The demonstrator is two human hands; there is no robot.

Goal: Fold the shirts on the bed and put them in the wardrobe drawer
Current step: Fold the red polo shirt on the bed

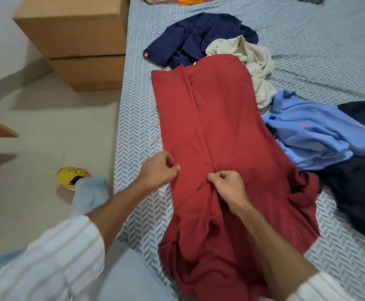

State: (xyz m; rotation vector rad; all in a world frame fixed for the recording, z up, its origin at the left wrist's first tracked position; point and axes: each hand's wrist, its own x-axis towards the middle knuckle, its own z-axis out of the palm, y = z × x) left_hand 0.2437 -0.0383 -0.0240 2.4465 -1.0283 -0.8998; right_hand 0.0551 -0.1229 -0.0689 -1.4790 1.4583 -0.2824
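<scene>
Early stage. Red shirt (220,127) flat on bed (307,51), sides folded inward. Left hand (158,170) pinching left edge; right hand (227,187) pinching centre seam. Four other shirts heaped unfolded nearby; drawer unseen.

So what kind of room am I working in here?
Most likely a bedroom: a bed with a grey chevron-patterned sheet, loose shirts such as the spread red cotton shirt on it, and stacked brown cardboard boxes beside it.

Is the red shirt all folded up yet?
Not yet. The red shirt lies long on the bed, sides folded in, both hands pinching it.
</scene>
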